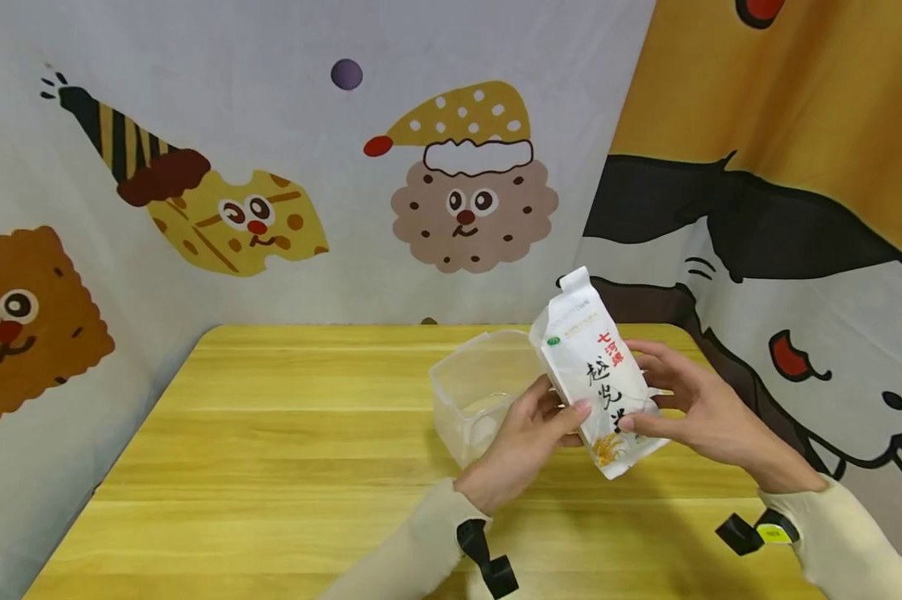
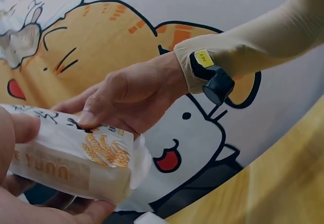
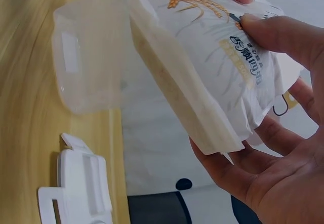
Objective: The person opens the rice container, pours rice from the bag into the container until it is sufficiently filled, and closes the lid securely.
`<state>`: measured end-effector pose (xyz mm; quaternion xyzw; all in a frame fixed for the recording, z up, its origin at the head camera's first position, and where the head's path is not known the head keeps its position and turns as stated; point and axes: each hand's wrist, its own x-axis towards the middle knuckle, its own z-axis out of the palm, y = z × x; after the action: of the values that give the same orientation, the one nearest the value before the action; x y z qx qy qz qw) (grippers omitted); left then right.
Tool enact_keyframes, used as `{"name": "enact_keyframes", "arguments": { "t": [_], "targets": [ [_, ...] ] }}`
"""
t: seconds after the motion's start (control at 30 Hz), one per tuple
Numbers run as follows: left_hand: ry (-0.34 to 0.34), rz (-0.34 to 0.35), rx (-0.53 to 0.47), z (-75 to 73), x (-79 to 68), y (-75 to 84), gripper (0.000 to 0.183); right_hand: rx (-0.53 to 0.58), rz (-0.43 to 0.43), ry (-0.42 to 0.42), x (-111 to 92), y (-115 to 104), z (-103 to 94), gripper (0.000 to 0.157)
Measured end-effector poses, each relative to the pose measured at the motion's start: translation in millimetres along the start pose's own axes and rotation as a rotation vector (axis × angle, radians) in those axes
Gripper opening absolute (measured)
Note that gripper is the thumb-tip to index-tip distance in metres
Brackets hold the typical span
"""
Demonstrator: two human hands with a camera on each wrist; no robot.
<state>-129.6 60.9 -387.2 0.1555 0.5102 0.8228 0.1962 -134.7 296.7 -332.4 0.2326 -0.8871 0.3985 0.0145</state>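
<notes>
A white paper-like rice bag (image 1: pixel 608 375) with black and red writing and a golden rice-ear print is held tilted above the table. My left hand (image 1: pixel 522 437) grips its left side, thumb on the front near the lower edge. With its thumb on the printed front and its fingers round the right side, my right hand (image 1: pixel 709 417) holds the same bag. The top of the bag is a narrow folded end. In the right wrist view, the flat bottom of the bag (image 3: pixel 187 87) faces the camera. The left hand's fingers are partly hidden behind the bag.
An open clear plastic container (image 1: pixel 454 387) stands on the wooden table (image 1: pixel 271 450), just behind my left hand. The right wrist view also has a white lid with flaps (image 3: pixel 83 183) lying on the table. Cartoon-printed curtains (image 1: pixel 271 83) hang behind and beside the table.
</notes>
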Motion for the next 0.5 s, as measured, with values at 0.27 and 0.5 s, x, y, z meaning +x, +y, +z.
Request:
{"name": "enact_keyframes", "arguments": {
  "t": [0.27, 0.5],
  "targets": [
    [-0.044, -0.044, -0.178, -0.1, 6.1, -12.6, 0.043, -0.085, 0.015, -0.011, -1.6, -2.9, -8.8, 0.084],
    [-0.141, -0.056, -0.289, -7.5, 12.2, -27.9, 0.048, -0.113, 0.048, -0.024, -1.9, -5.9, -10.5, 0.082]
  ]
}}
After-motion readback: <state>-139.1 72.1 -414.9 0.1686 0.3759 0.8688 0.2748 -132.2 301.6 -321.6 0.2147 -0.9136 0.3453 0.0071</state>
